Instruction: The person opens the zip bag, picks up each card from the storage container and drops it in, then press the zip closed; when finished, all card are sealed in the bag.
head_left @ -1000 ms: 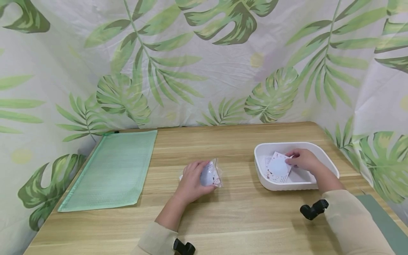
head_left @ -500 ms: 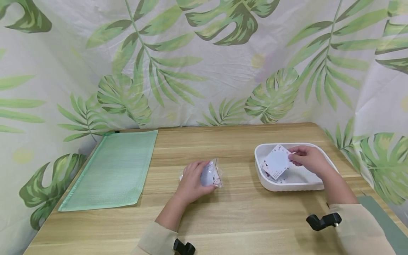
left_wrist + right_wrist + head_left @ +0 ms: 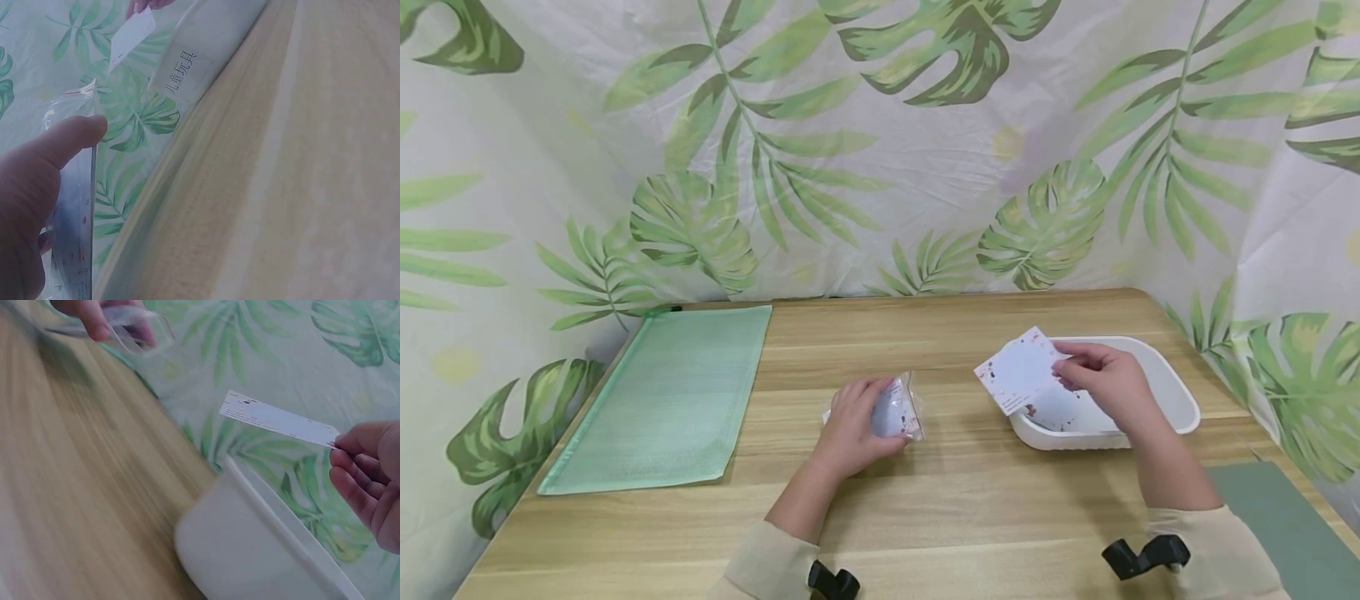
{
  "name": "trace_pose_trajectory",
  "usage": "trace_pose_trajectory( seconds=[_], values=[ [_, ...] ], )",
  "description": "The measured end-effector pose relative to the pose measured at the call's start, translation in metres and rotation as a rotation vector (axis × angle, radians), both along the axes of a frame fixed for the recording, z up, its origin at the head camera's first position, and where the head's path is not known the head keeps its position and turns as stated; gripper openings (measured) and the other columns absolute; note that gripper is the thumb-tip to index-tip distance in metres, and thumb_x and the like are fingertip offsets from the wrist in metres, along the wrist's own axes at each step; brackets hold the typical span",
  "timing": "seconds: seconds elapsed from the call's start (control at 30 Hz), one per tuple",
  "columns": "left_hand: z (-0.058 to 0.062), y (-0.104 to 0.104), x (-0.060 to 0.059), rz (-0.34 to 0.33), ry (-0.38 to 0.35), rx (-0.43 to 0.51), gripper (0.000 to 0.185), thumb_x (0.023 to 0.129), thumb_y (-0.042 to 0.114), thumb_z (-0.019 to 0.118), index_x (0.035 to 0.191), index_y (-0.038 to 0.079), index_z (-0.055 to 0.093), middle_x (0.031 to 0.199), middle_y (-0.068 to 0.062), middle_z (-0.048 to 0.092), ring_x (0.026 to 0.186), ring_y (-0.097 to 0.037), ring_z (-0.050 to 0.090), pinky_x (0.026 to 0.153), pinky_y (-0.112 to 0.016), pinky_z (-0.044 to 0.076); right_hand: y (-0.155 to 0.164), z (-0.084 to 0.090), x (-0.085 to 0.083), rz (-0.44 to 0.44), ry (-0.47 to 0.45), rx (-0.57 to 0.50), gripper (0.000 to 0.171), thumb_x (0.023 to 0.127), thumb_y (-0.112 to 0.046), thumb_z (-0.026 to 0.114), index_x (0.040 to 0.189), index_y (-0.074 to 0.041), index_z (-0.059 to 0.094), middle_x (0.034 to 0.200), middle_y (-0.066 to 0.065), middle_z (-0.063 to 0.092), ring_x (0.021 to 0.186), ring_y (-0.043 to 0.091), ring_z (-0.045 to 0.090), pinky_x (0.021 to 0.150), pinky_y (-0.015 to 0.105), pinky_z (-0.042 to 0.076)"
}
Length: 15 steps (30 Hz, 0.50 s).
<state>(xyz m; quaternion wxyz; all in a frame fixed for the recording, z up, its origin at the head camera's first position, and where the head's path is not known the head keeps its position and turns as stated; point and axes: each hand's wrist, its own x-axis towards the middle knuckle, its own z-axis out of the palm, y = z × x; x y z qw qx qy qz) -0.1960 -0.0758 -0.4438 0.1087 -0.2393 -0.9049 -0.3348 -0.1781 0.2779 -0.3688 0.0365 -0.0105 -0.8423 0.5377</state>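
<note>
My left hand [image 3: 853, 429] grips a clear plastic zip bag [image 3: 897, 408] with a printed card inside, at the middle of the table. In the left wrist view the thumb lies across the front of the bag [image 3: 78, 206]. A square white card [image 3: 1017, 368] with small coloured prints along its edges is pinched at one corner by my right hand [image 3: 1105, 379]. This card overhangs the left rim of the white plastic basin [image 3: 1176, 392]. Another printed card [image 3: 1060, 410] lies inside the basin, partly hidden by the held card and hand.
A green mesh zip pouch [image 3: 662, 400] lies flat at the table's left. Near the right edge is a grey-green mat [image 3: 1285, 517], partly covered by the right sleeve. A leaf-print cloth [image 3: 880, 150] hangs behind the table [image 3: 940, 517].
My right hand has lifted the card from inside the basin and carried it left past the rim, uncovering another card. The left hand stays still with the bag.
</note>
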Motion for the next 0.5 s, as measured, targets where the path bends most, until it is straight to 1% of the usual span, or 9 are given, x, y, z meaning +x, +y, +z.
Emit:
trace_pose_trajectory(
  seconds=[0.1, 0.23, 0.33, 0.43, 0.5],
  values=[
    [0.0, 0.0, 0.0, -0.003, 0.004, 0.001, 0.081, 0.065, 0.035, 0.083, 0.136, 0.007, 0.055, 0.132, -0.013, 0.058, 0.123, -0.033, 0.05, 0.106, -0.049, 0.038, -0.018, -0.003, 0.002, 0.011, -0.014, -0.06, 0.048, 0.092, -0.013, 0.066, 0.132, 0.009, 0.054, 0.076, -0.023, 0.066, 0.072, 0.001, 0.067, 0.071, 0.017, 0.056],
    [-0.001, 0.0, 0.0, -0.006, 0.017, -0.006, 0.081, 0.066, 0.035, 0.083, 0.136, 0.006, 0.055, 0.131, -0.013, 0.058, 0.122, -0.032, 0.05, 0.106, -0.049, 0.038, -0.041, -0.007, 0.001, 0.031, -0.034, -0.114, 0.046, 0.09, -0.009, 0.066, 0.13, 0.01, 0.056, 0.077, -0.017, 0.067, 0.071, 0.002, 0.067, 0.069, 0.018, 0.056],
    [-0.001, 0.0, 0.0, -0.007, 0.034, -0.014, 0.081, 0.065, 0.035, 0.083, 0.135, 0.005, 0.055, 0.13, -0.013, 0.058, 0.122, -0.032, 0.051, 0.105, -0.049, 0.039, -0.056, -0.01, -0.001, 0.037, -0.058, -0.129, 0.044, 0.089, -0.008, 0.067, 0.127, 0.01, 0.058, 0.077, -0.013, 0.068, 0.068, 0.003, 0.066, 0.063, 0.019, 0.054],
    [0.0, 0.0, 0.0, -0.011, 0.045, -0.015, 0.08, 0.065, 0.034, 0.083, 0.134, 0.004, 0.056, 0.13, -0.013, 0.059, 0.121, -0.033, 0.051, 0.104, -0.049, 0.039, -0.069, -0.012, -0.003, 0.048, -0.077, -0.154, 0.042, 0.088, -0.006, 0.066, 0.125, 0.012, 0.059, 0.078, -0.01, 0.069, 0.068, 0.002, 0.065, 0.063, 0.018, 0.054],
    [0.0, 0.0, 0.0, -0.011, 0.05, -0.014, 0.08, 0.064, 0.033, 0.083, 0.134, 0.004, 0.056, 0.129, -0.013, 0.059, 0.121, -0.033, 0.051, 0.105, -0.049, 0.039, -0.077, -0.012, -0.005, 0.05, -0.083, -0.171, 0.041, 0.087, -0.005, 0.066, 0.124, 0.012, 0.059, 0.078, -0.008, 0.068, 0.068, 0.001, 0.065, 0.065, 0.017, 0.055]
  ],
)
